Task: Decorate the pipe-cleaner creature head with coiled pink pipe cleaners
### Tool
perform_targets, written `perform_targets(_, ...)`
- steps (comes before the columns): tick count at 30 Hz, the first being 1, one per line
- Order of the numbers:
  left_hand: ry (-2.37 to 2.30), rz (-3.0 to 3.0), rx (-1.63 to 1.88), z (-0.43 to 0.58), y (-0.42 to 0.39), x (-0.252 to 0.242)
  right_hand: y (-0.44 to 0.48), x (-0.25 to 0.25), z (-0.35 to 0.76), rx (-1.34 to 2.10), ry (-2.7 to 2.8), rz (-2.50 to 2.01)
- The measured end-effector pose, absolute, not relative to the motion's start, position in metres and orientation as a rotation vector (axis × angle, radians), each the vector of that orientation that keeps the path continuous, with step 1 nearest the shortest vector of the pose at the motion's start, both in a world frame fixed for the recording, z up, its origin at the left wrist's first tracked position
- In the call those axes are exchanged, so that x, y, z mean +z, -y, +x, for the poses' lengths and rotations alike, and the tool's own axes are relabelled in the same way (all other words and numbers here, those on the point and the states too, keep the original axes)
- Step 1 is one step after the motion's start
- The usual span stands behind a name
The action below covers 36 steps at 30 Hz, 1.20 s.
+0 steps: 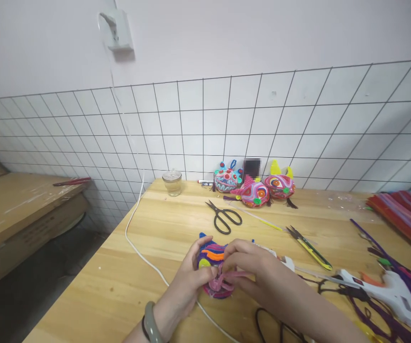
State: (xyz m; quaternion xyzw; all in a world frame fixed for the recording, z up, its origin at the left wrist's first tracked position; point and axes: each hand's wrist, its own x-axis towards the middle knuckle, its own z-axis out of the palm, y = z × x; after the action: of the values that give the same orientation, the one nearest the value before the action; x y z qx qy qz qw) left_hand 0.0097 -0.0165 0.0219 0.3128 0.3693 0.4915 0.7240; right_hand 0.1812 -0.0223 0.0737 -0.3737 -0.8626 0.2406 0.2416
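Note:
My left hand (191, 271) wraps round a small stuffed craft figure (212, 256), striped in blue, orange and purple with a yellow-green round patch. Against its lower face, my right hand (250, 267) pinches a pink pipe-cleaner-like strip (239, 274); the fingertips partly hide where it meets the figure. Loops of the same pink lie under my left thumb. Beyond my hands rest black-handled scissors (223, 216). Three finished-looking figures in similar bright stripes stand by the wall: a blue one (227, 178), a pink one (253, 193) and one with yellow horns (279, 185).
A white glue gun (384, 290) lies at right among dark cords and coloured strips. Yellow-handled pliers-like cutters (308, 247) are near it. A lidded glass cup (172, 183) stands at the back left. A white cable (148, 259) crosses the wooden table (94, 286). Red striped bundles (405, 214) sit far right.

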Motion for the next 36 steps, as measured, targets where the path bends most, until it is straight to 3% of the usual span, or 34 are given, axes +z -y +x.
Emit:
perform_targets(8,-0.809,0.622,1.133,0.003,0.01,0.018,0.022,0.089,0.255,0.38,2.072,-1.479)
perform_targets(18,-0.76,0.456,1.238,-0.002,0.004,0.021,0.045,0.027,0.312,0.22,1.999,-2.135)
perform_targets(21,-0.754,0.431,1.305,-0.005,0.0,0.021,0.044,0.022,0.319,0.307,1.932,-2.322)
perform_targets(26,-0.727,0.428,1.335,-0.008,-0.004,0.02,0.055,0.011,0.295,0.634,1.992,-2.191)
perform_targets(36,-0.763,0.441,1.307,-0.007,-0.004,0.017,0.048,0.0,0.256,0.674,1.624,-2.195)
